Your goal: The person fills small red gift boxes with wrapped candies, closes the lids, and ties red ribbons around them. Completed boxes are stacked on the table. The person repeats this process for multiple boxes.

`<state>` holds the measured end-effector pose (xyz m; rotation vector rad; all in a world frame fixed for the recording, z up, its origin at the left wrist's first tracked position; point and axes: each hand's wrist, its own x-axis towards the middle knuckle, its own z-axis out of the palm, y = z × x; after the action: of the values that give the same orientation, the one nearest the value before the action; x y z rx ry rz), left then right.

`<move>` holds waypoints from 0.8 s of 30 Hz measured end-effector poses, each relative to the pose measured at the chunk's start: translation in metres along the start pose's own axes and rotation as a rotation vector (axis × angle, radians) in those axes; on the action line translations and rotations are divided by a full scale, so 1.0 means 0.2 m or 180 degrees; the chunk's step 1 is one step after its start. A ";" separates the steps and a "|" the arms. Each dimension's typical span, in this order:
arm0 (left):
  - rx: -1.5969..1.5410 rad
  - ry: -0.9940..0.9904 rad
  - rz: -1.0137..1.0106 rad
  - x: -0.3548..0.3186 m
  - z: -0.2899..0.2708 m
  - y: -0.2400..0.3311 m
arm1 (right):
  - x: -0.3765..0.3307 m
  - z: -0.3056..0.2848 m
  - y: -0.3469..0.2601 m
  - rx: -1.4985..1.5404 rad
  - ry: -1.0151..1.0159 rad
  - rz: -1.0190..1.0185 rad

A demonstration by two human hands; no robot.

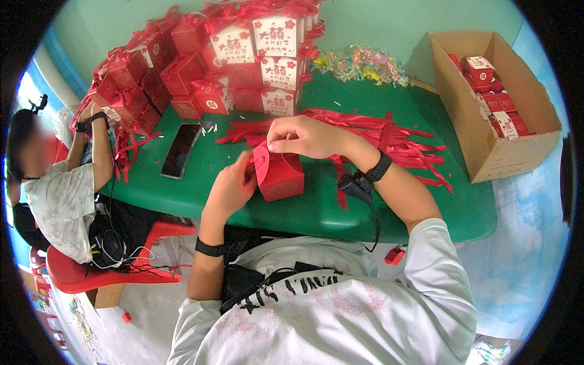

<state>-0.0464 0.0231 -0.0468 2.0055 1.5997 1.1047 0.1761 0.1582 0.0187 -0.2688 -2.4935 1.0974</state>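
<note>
A small red gift box (283,180) stands near the front edge of the green table, its flaps raised at the top. My left hand (231,187) grips it from the left side, fingers partly hidden behind a flap. From above, my right hand (304,135) pinches at the top of the box with thumb and fingertips closed together. Whether ribbon lies between those fingertips is too small to tell. Just beyond and to the right, a spread of cut red ribbons (389,143) covers part of the table.
Stacked red and white gift boxes (243,61) fill the back left. A black phone (180,151) lies left of my hands. Colourful wrapped sweets (365,64) sit at the back. An open carton (505,140) holding boxes is at right. A co-worker (67,201) sits at left.
</note>
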 end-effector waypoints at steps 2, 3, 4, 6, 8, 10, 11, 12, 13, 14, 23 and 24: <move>0.0364 -0.0187 0.0395 0.00 0.01 -0.07 | 0.00 -0.03 0.01 0.0064 -0.0016 0.0072; 0.0476 -0.0206 0.0386 0.00 0.00 -0.06 | 0.00 -0.05 0.01 0.0095 -0.0016 0.0119; 0.0588 -0.0225 0.0375 0.01 -0.01 -0.04 | -0.01 -0.07 0.01 -0.0016 0.0059 0.0152; 0.0772 -0.0230 0.0284 0.00 -0.05 -0.01 | -0.03 -0.14 -0.02 -0.0236 0.0201 0.0213; 0.0915 -0.0204 0.0123 -0.01 -0.08 0.02 | -0.05 -0.19 -0.07 -0.0197 0.0224 0.0254; 0.1071 -0.0232 0.0022 -0.02 -0.11 0.04 | -0.06 -0.25 -0.07 -0.0178 0.0295 0.0162; 0.1148 -0.0248 -0.0027 -0.03 -0.13 0.04 | -0.07 -0.27 -0.08 -0.0033 0.0226 0.0307; 0.1077 -0.0235 -0.0070 -0.03 -0.14 0.04 | -0.08 -0.29 -0.08 -0.0073 0.0277 0.0277; 0.1006 -0.0223 -0.0112 -0.03 -0.15 0.04 | -0.09 -0.30 -0.08 -0.0114 0.0329 0.0247; 0.0934 -0.0211 -0.0153 -0.03 -0.15 0.04 | -0.09 -0.32 -0.08 -0.0156 0.0381 0.0218; 0.0434 0.0984 0.0172 0.01 -0.21 0.14 | -0.13 -0.36 -0.18 -0.0362 0.0237 0.0441; 0.0313 0.0898 0.0074 0.01 -0.20 0.16 | -0.14 -0.36 -0.19 -0.0430 0.0205 0.0461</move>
<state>-0.0549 0.0063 0.0021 2.0049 1.8027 1.3949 0.2312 0.1709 0.0827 -0.5226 -2.5265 0.9588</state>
